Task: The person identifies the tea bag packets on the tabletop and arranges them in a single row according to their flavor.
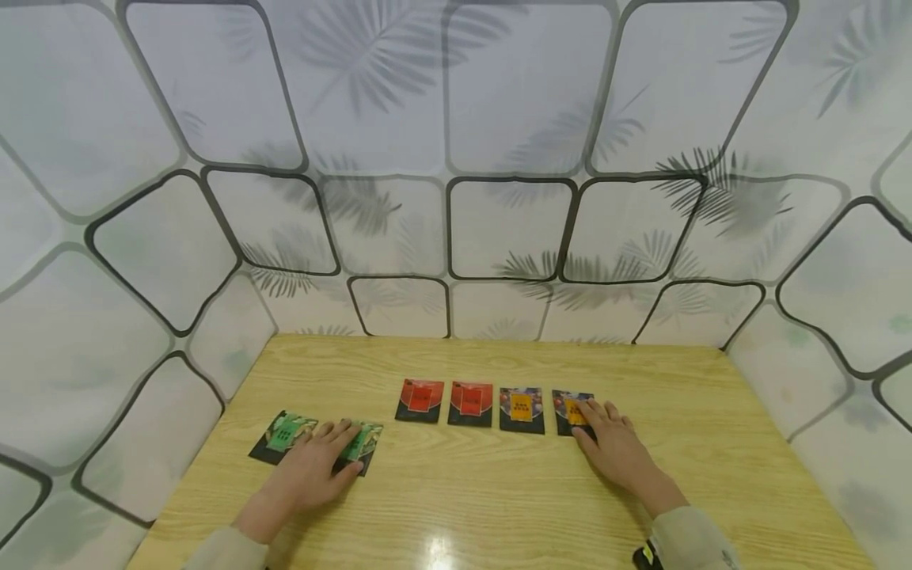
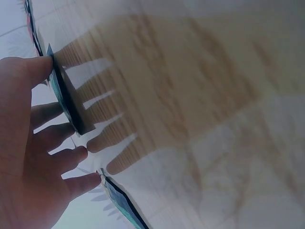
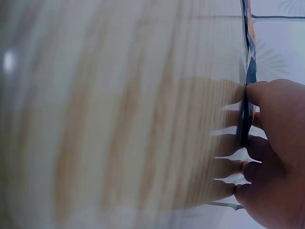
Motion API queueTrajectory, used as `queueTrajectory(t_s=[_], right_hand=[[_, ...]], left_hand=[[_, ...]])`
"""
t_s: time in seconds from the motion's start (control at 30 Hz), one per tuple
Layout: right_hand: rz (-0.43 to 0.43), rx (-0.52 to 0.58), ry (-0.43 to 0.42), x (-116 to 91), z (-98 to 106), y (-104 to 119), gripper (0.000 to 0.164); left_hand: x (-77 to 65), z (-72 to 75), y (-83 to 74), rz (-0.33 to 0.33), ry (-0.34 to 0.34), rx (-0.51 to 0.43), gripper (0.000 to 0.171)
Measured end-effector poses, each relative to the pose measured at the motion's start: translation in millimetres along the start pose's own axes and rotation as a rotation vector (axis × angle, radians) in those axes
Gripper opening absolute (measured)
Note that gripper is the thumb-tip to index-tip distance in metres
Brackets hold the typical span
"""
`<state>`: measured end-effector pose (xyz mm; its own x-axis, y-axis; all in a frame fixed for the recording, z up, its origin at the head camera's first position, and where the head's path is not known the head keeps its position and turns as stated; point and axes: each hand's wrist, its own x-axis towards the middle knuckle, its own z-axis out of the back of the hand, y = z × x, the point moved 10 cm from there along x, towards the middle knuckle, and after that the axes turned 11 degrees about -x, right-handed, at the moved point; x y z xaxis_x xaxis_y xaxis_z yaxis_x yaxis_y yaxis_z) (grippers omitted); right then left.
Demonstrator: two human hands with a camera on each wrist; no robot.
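Note:
My left hand [image 1: 313,467] rests over a green-and-black packet [image 1: 368,447] on the wooden table, its fingers spread across the face and the thumb at the near right edge. Just left of it, a second green packet [image 1: 274,445] lies at a slant beside the fingertips. In the left wrist view, the thumb [image 2: 35,70] touches the edge of the covered packet [image 2: 66,95]. On the right, my right hand [image 1: 616,447] lies over a dark packet with an orange label [image 1: 563,404], partly covering it. The right wrist view shows the thumb [image 3: 259,93] at the edge of this packet [image 3: 245,121].
Between the hands, two red packets [image 1: 419,400] [image 1: 470,402] and another orange-labelled packet [image 1: 521,409] lie in a row. Patterned cloth walls [image 1: 499,229] enclose the table [image 1: 456,507] at the back and sides. A dark object [image 1: 644,556] shows by the right sleeve.

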<state>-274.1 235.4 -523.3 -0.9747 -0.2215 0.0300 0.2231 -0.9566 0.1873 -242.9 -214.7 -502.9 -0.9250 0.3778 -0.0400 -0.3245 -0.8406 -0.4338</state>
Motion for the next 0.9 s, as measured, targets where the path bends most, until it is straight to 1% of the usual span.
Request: queueTrajectory(t_s=[0.27, 0.4, 0.6, 0.9], right_hand=[[0.001, -0.005, -0.016, 0, 0, 0, 0.060], [0.002, -0.009, -0.017, 0, -1, 0, 0.060], [0.005, -0.001, -0.018, 0, -1, -1, 0.060], [-0.001, 0.007, -0.013, 0, -1, -2, 0.060]], left_hand=[[5.4, -0.7, 6.0, -0.001, -0.001, -0.007, 0.065], [7.8, 0.9, 6.4, -0.013, -0.023, 0.002, 0.064], [12.2, 4.3, 2.8, -0.034, -0.054, 0.029, 0.062], [19.0, 2.8, 7.4, -0.012, -0.045, 0.023, 0.060]])
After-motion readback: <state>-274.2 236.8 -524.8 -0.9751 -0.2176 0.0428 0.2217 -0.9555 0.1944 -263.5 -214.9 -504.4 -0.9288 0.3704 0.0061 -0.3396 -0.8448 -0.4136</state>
